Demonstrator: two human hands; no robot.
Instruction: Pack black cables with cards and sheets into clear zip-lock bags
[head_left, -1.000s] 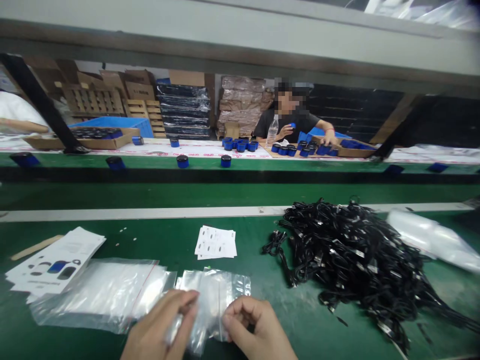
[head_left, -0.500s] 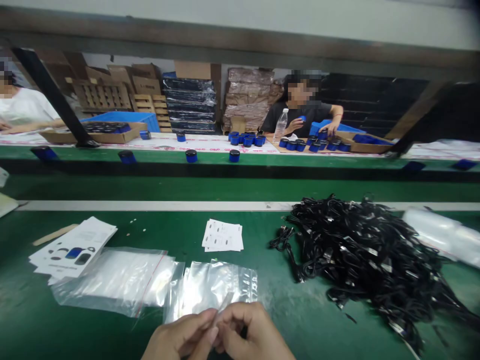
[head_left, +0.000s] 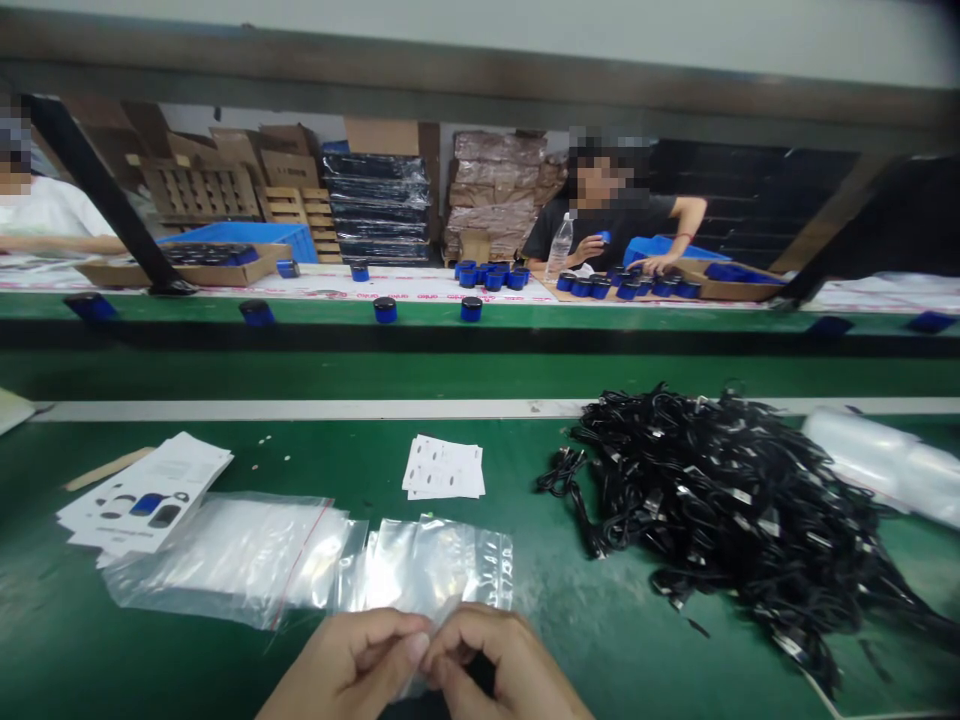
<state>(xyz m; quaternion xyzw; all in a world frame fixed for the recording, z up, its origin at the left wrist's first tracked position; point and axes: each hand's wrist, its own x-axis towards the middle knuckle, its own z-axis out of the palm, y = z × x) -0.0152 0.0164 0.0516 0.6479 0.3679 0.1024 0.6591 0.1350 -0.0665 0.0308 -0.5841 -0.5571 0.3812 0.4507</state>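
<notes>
At the bottom edge, my left hand (head_left: 352, 662) and my right hand (head_left: 499, 662) meet fingertip to fingertip, pinching the near edge of a small clear zip bag (head_left: 431, 565) that lies on the green table (head_left: 525, 470). A stack of larger clear bags (head_left: 225, 560) lies just left of it. A heap of black cables (head_left: 720, 510) sits to the right. A small stack of white sticker sheets (head_left: 444, 469) lies beyond the bag.
Printed leaflets (head_left: 146, 492) and a wooden stick (head_left: 109, 467) lie at the left. A roll of clear plastic (head_left: 885, 460) sits far right. Blue round parts (head_left: 385, 310) ride the far belt. A person (head_left: 615, 225) opposite handles blue parts; another person (head_left: 37, 215) sits at far left.
My hands have drawn together from being apart on the bag, and now pinch its near edge at the bottom. The view shifted slightly; the person opposite moved an arm.
</notes>
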